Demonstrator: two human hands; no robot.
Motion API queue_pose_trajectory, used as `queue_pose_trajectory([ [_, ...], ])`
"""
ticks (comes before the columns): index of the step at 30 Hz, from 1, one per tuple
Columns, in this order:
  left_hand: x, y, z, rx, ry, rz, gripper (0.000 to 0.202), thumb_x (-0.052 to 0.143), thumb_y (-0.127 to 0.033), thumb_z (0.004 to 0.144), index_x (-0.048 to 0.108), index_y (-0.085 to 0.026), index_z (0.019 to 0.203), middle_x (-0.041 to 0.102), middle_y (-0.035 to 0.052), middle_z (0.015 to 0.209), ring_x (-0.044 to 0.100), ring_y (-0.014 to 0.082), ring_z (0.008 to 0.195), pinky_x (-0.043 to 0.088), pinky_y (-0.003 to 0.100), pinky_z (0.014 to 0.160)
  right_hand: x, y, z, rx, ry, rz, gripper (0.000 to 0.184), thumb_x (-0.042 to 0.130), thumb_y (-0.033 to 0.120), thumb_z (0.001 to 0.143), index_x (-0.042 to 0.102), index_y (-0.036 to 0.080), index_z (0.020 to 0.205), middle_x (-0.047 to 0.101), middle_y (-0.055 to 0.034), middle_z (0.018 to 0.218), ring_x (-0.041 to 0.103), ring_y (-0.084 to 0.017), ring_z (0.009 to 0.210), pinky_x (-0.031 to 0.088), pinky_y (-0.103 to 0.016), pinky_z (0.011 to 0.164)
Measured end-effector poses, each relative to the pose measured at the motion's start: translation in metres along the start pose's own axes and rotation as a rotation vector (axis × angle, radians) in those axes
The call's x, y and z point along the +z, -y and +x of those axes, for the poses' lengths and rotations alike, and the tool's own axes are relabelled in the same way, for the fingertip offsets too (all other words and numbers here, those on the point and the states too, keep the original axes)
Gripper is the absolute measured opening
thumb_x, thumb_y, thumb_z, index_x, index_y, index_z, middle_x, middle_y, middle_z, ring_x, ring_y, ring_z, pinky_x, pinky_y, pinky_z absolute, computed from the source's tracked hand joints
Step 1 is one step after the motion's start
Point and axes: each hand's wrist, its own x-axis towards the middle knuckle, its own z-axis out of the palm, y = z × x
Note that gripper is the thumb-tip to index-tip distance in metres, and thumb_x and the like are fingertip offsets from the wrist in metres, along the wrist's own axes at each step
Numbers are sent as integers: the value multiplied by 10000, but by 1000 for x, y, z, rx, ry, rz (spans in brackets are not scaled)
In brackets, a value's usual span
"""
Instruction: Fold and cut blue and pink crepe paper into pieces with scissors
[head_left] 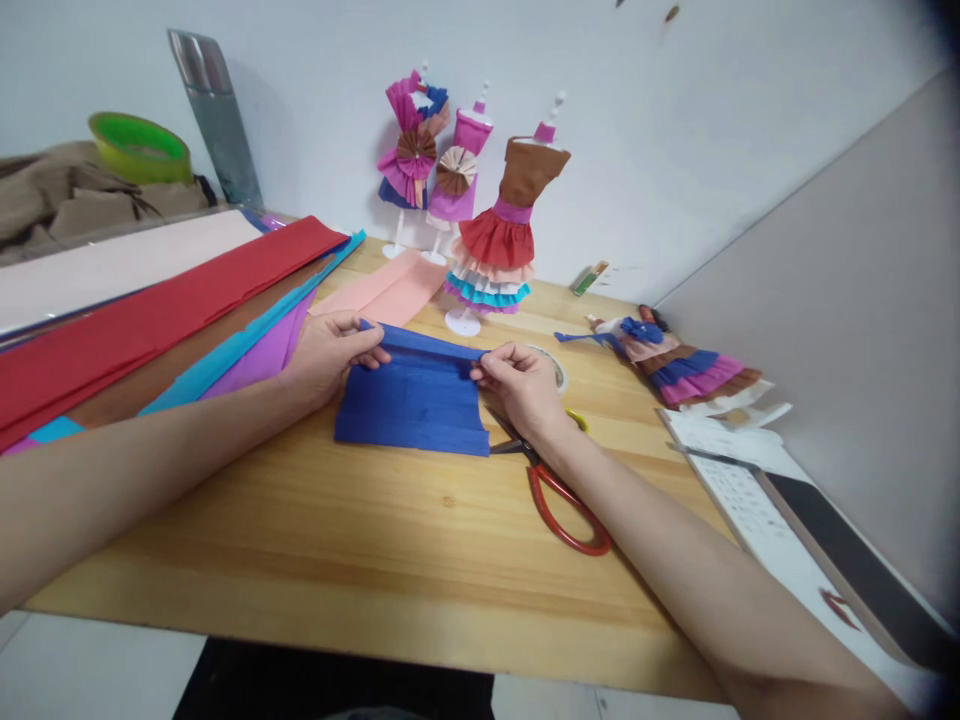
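Observation:
A folded piece of dark blue crepe paper [414,400] lies on the wooden table [360,540]. My left hand [330,350] pinches its far left edge, fingers closed on the fold. My right hand [519,383] pinches the far right edge of the same fold. Red-handled scissors [559,500] lie on the table just under my right wrist. A roll of tape [559,372] is partly hidden behind my right hand.
Long sheets of red [150,310], cyan, purple, pink and brown crepe paper lie at the left. Three small mannequins in paper dresses [491,240] stand at the back by the wall. Another paper dress [675,365] lies at the right, near white sheets and a dark board [847,560]. A green bowl [139,148] sits far left.

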Motion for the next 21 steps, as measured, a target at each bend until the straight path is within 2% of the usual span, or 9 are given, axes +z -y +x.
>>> queue_pose_trajectory([
  [3,0,1,0,12,9,-15,178,765,-260,679,631,-150,639,704,34,564,620,110,495,464,221,535,0,0,0,-9,-14,-18,270,887,342,572,662,197,611,716,-4,566,600,-103,493,461,-213,515],
  [9,-1,3,0,34,80,-48,219,814,-213,614,664,-142,755,748,36,685,678,126,623,511,233,637,0,0,1,10,-22,-6,270,889,333,553,663,193,603,704,-1,543,593,-101,484,448,-207,503],
  [21,-1,0,1,-27,43,-102,159,752,-197,742,614,-132,697,714,45,647,684,127,604,538,237,622,-1,-1,1,15,31,14,267,876,349,569,662,202,630,720,-10,599,640,-123,526,485,-231,523],
])
